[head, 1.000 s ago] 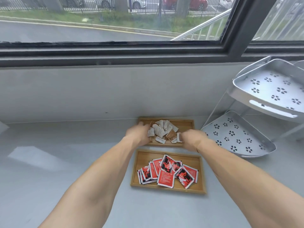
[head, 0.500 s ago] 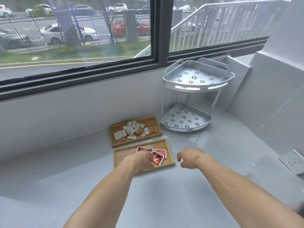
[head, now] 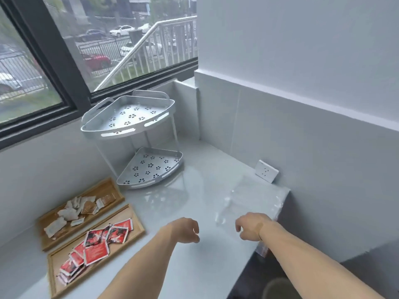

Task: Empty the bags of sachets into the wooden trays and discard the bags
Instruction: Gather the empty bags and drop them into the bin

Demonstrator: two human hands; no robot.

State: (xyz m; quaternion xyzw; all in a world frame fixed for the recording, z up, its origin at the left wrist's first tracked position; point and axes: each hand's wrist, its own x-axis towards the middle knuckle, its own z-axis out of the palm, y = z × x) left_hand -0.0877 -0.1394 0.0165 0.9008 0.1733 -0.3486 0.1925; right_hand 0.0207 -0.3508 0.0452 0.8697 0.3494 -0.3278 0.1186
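Two wooden trays are seen on the left of the worktop (head: pixel 194 184), side by side and just apart. The far tray (head: pixel 112 188) holds a loose heap of pale and brown sachets (head: pixel 74 211) (roughly a dozen; an exact count cannot be made). The near tray (head: pixel 138 225) holds red sachets (head: pixel 97 244), about a dozen, overlapping, some at its left end blurred.

Clear bags (head: pixel 252 199) are seen flat at the right end of the worktop, near a white socket (head: pixel 266 171); how many cannot be told, as the plastic is nearly invisible. One two-tier metal rack (head: pixel 131 117) with flower-shaped holes is set in the corner below the window (head: pixel 108 50).

The worktop is pale grey and glossy, bounded by grey tiled walls; a dark floor is seen past its right edge. A railing and parked cars are seen outside.

Two hands are held above the worktop, well right of the trays. The left hand (head: pixel 185 230) is loosely curled, its grip empty. The right hand (head: pixel 251 227) is half open with fingers bent down, just beside the bags' near edge; contact cannot be told.
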